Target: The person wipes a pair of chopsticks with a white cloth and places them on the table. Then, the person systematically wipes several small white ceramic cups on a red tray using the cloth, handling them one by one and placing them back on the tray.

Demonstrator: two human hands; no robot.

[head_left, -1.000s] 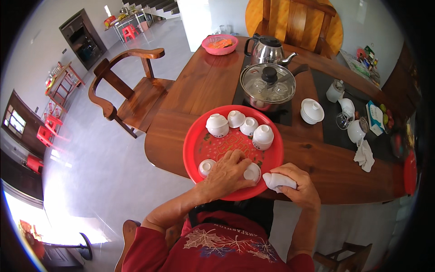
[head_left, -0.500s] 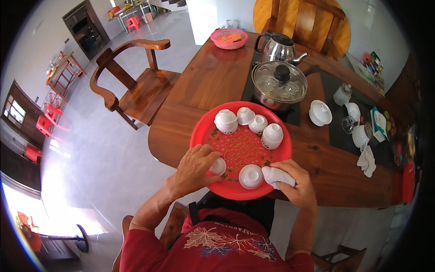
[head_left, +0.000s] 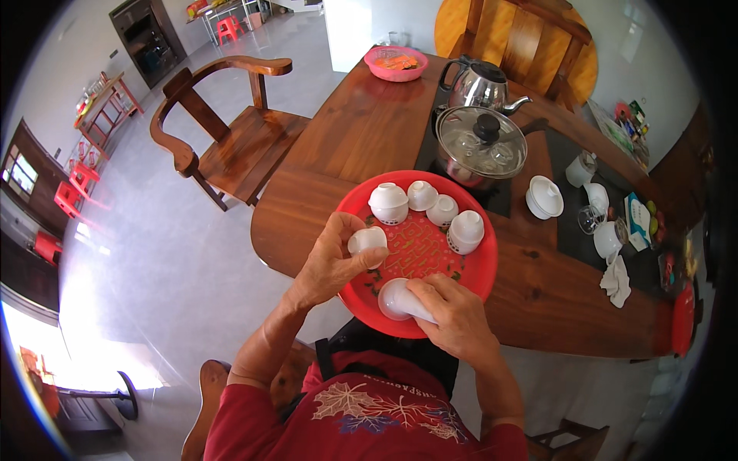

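Observation:
Over the near left part of a round red tray (head_left: 483, 270), my left hand (head_left: 327, 265) is closed round a small white teacup (head_left: 364, 243), thumb along its near side. My right hand (head_left: 455, 316) grips a folded white cloth (head_left: 416, 304). That cloth reaches the side of an upturned white cup (head_left: 392, 296) near the tray's front rim; whether it touches the cup I cannot tell. Along the far side of the tray stand a stacked pair of white cups (head_left: 388, 204), two small upturned cups (head_left: 422, 195) and another white stack (head_left: 466, 232).
Behind the tray are a lidded glass-topped pot (head_left: 475, 150) and a steel kettle (head_left: 478, 83). A white lidded bowl (head_left: 544, 197), a glass pitcher (head_left: 590, 220) and a crumpled cloth (head_left: 616, 281) lie to the right. A pink basket (head_left: 395, 64) sits at the far left table edge, a wooden armchair (head_left: 238, 146) beyond.
My left hand has lifted the small cup off the tray and moved up. My right hand with the cloth has shifted left, across the front cup, which now sits further left.

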